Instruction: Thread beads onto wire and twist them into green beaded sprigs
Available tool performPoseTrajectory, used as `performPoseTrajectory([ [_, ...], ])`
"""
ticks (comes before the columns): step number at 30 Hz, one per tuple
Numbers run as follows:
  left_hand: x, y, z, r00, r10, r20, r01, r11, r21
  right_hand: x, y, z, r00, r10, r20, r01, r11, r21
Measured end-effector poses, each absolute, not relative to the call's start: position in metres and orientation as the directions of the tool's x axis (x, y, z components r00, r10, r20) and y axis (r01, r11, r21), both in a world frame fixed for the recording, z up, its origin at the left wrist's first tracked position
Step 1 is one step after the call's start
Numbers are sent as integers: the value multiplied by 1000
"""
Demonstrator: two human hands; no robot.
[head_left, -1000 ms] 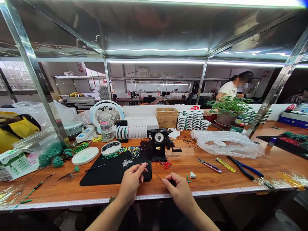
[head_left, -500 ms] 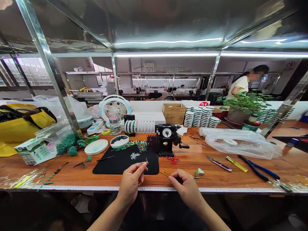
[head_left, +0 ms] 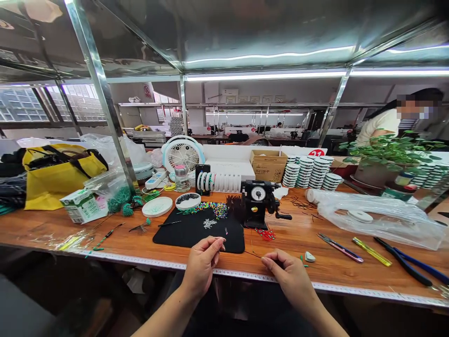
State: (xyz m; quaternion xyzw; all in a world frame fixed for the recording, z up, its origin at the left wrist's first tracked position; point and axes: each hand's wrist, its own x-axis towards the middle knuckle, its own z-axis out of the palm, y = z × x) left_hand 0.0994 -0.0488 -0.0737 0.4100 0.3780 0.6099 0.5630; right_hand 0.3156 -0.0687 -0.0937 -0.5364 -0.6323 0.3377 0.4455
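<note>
My left hand point(head_left: 203, 264) is closed in a pinch at the front edge of the black mat point(head_left: 164, 238); what its fingertips hold is too fine to make out. A tiny pale pin-like piece point(head_left: 226, 231) shows just beyond them, over the mat. To the right, my right hand point(head_left: 289, 271) pinches one end of a thin dark cord point(head_left: 253, 254), which points toward the mat. Silver bits point(head_left: 209, 223) and multicoloured beads point(head_left: 219, 209) lie on the mat. Small green pieces point(head_left: 303, 261) and a white chip point(head_left: 309, 256) lie past my right hand.
Behind the mat stands a black hand-crank counter point(head_left: 258, 201) beside white spools point(head_left: 224, 183). Pliers point(head_left: 403, 262), a pink-handled tool point(head_left: 340, 248) and a plastic bag point(head_left: 396, 220) lie right. Round dishes point(head_left: 157, 206) sit left. A person point(head_left: 380, 124) is beyond the plant.
The view has turned left, so the bench things sit farther right in the picture. Both hands keep their pinches and nearly the same spacing.
</note>
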Motion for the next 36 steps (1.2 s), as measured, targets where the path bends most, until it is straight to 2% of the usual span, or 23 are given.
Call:
performPoseTrajectory([
  [11,99,-50,-76,-24,996,81,-357,-84,930,317,-70,-98,-26,975,220,393,213,-895],
  [15,99,-50,-73,-8,996,90,-308,-88,947,311,-73,-91,66,952,300,324,264,-908],
  [17,103,-53,-69,16,995,98,-265,-91,960,307,-76,-82,116,918,380,360,318,-877],
  [19,111,-58,-64,63,992,109,-213,-93,973,302,-79,-69,84,904,419,416,350,-839],
  [21,121,-64,-62,130,986,103,-188,-77,979,296,-79,-58,-47,940,339,392,329,-859],
  [23,130,-69,-62,187,980,74,-201,-36,979,291,-79,-51,-182,962,204,303,252,-919],
  [25,133,-70,-63,235,971,41,-187,4,982,287,-78,-50,-245,959,140,210,193,-958],
  [26,131,-69,-64,261,964,39,-127,-5,992,286,-78,-50,-239,961,138,178,183,-967],
  [28,119,-60,-62,276,955,104,172,-156,973,287,-78,-53,-199,969,145,159,178,-971],
  [29,109,-54,-60,271,949,158,358,-252,899,288,-78,-54,-180,973,146,164,176,-971],
  [30,99,-46,-58,242,938,249,570,-345,745,290,-79,-55,-163,976,142,176,171,-970],
  [31,87,-37,-57,199,937,288,672,-344,655,291,-80,-55,-155,979,133,188,162,-969],
  [36,49,6,-55,56,956,289,863,-192,467,292,-84,-54,-169,980,109,203,142,-969],
])
